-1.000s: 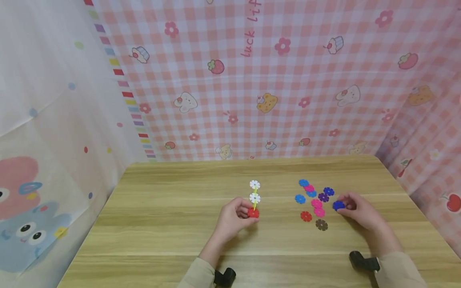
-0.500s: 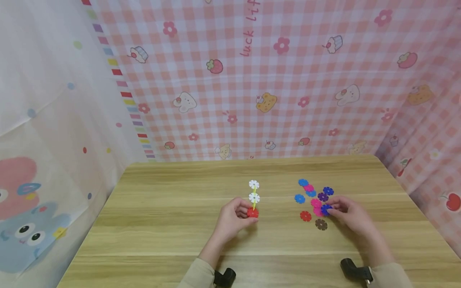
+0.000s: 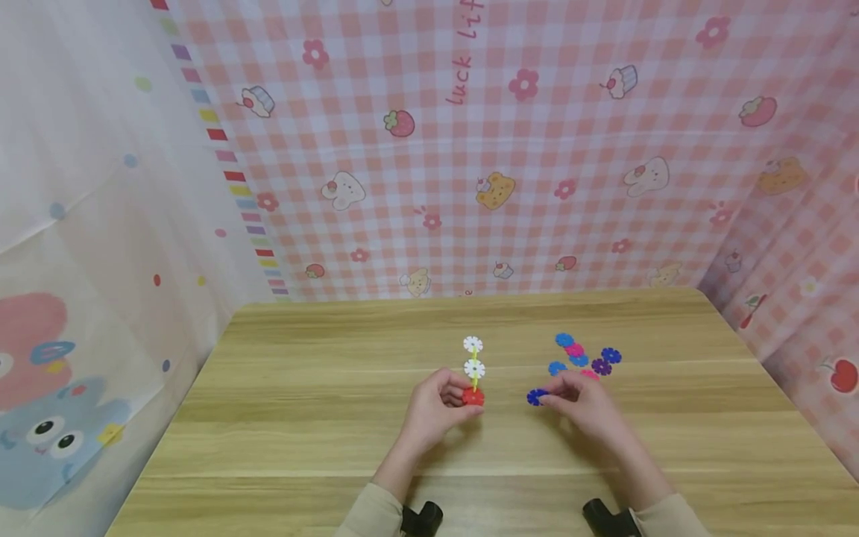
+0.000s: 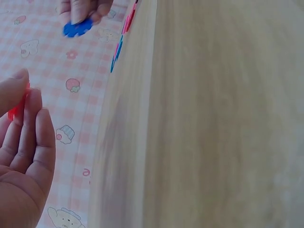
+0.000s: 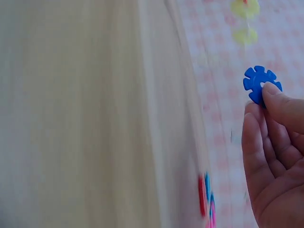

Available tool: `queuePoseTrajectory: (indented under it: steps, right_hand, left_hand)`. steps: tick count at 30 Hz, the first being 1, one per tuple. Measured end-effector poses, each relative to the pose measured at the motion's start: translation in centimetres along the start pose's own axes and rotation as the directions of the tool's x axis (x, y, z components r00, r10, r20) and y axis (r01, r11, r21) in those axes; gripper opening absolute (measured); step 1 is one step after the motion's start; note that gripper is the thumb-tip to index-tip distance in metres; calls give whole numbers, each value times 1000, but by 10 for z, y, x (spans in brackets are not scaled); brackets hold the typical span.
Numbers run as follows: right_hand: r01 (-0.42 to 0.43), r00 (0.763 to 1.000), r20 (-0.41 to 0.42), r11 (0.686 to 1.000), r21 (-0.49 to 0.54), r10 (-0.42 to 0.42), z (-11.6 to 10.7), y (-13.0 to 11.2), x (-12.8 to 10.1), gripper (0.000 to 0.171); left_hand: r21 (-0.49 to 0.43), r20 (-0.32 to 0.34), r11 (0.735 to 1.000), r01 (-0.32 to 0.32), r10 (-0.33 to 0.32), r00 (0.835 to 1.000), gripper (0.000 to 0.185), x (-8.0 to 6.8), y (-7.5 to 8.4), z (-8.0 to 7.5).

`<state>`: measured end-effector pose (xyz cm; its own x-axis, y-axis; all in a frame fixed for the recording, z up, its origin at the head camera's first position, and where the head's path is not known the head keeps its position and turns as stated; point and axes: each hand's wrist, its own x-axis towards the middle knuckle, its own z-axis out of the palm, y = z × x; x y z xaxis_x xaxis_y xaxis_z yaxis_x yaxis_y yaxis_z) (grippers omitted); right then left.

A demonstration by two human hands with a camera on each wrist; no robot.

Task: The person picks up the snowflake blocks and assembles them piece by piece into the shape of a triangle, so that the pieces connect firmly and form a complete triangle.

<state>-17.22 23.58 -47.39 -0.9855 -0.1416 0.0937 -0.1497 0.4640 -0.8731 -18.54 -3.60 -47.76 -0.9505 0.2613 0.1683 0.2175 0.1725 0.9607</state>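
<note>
My left hand (image 3: 461, 398) pinches a red slotted disc (image 3: 473, 397) at the near end of a short chain with two white discs (image 3: 474, 368) above it on the wooden table (image 3: 302, 403). My right hand (image 3: 545, 396) pinches a dark blue disc (image 3: 536, 397) just right of the chain, apart from it. In the left wrist view the left hand (image 4: 23, 102) holds the red disc (image 4: 16, 110), and the blue disc (image 4: 77, 27) shows beyond. The right wrist view shows the right hand (image 5: 263, 97) pinching the blue disc (image 5: 258, 81).
A loose pile of blue, pink and purple discs (image 3: 582, 355) lies behind my right hand. Pink checked cloth (image 3: 510, 149) hangs behind and right of the table, and a white printed curtain (image 3: 80, 224) hangs on the left.
My right hand lifted the dark blue disc from the pile's right side and carried it left, close to the red disc. The left hand and chain stayed still.
</note>
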Motion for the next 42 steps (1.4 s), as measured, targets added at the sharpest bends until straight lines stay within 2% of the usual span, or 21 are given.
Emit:
queuePoseTrajectory:
  steps: [4, 11, 20, 26, 35, 38, 42]
  right_hand:
    - [30, 1000, -9, 1000, 9, -30, 19, -12, 2, 6]
    - [59, 998, -15, 998, 5, -59, 38, -27, 4, 6]
    - [120, 992, -26, 993, -13, -120, 47, -34, 6, 9]
    - [161, 984, -73, 987, -25, -162, 53, -33, 6, 13]
    - [202, 968, -145, 978, -48, -207, 59, -37, 6, 20]
    - [220, 962, -157, 974, -48, -225, 60, -38, 5, 21]
    - [252, 951, -171, 967, -47, -256, 60, -37, 4, 22]
  left_hand:
    - [27, 0, 1000, -3, 3, 1000, 32, -1, 1, 1]
    - [0, 8, 1000, -11, 11, 1000, 32, -1, 0, 3]
    - [-20, 14, 1000, -21, 21, 1000, 32, -1, 0, 5]
    - [-42, 7, 999, -28, 28, 1000, 31, 0, -1, 6]
    - [-85, -26, 996, 10, -12, 1000, 31, -1, 0, 8]
    - [-82, -31, 997, -3, 1, 1000, 31, -1, 0, 9]
    - [-42, -24, 999, -18, 17, 1000, 28, -6, 21, 6]
